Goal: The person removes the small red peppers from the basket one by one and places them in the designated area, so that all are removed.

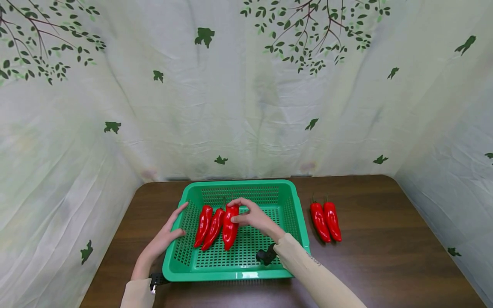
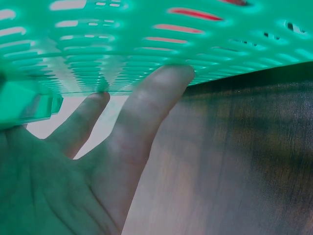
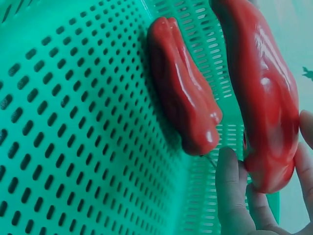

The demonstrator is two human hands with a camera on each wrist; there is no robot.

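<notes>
My right hand holds a glossy red pepper over the green basket, fingers and thumb on either side of its upper end. Close up, the right wrist view shows this held pepper raised off the basket floor. Two more red peppers, a left one and a right one, lie side by side inside the basket. At the basket's left side is my left hand, its fingers stretched out. From below, the left wrist view has the thumb against the slotted outer wall.
Right of the basket, two red peppers, one nearer and one farther, lie on the brown wooden table. A pale curtain with leaf prints hangs behind. A black wrist device sits at the right cuff.
</notes>
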